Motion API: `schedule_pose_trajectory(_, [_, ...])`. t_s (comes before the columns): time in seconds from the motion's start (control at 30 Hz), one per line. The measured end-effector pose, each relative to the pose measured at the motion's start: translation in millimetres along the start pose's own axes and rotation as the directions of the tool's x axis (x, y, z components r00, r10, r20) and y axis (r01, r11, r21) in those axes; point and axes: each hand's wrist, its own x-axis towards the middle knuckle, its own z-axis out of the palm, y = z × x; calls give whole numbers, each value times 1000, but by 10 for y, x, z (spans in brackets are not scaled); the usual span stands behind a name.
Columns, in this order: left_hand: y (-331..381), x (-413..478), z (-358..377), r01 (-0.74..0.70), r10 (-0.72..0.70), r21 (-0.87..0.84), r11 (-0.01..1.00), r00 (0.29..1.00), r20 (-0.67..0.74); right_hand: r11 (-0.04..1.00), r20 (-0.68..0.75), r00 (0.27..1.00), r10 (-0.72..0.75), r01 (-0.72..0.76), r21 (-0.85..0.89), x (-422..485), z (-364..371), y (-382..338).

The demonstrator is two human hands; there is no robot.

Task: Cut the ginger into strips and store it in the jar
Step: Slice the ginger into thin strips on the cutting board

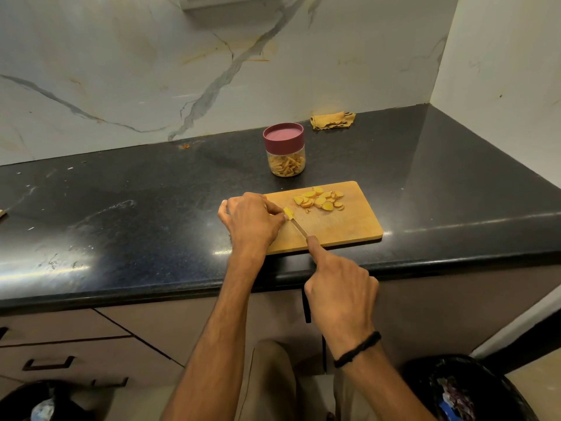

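A wooden cutting board point(349, 226) lies on the black counter near its front edge. A pile of yellow ginger slices point(320, 199) sits at the board's far side. My left hand point(250, 220) pinches a small ginger piece point(288, 213) on the board's left part. My right hand point(340, 287) grips a knife point(299, 227), index finger stretched along its spine, the blade against the ginger piece. Behind the board stands a clear jar point(285, 150) with a maroon lid on, holding ginger strips.
A crumpled yellow cloth point(332, 120) lies by the marble backsplash at the back right. The black counter point(121, 208) runs left and turns at the right wall. Drawers are below, and dark bins point(467, 390) stand on the floor at both lower corners.
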Motion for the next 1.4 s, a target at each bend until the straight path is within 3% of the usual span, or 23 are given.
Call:
schedule_pose_trajectory(0.4, [26,-87,-39,17,-17,-15,1000,1000,-6,990,-38,999,-37,41,137,275,8,-130])
schedule_pose_trajectory(1.13, [86,-81,-10,66,-65,32,997,997,-35,1000,-1,1000,-26,26,-6,-3,19,-41])
schedule_pose_trajectory(1.4, [-25,-84,-73,74,-95,-149,986,986,-139,986,-51,998,25,-16,166,153,-4,-1])
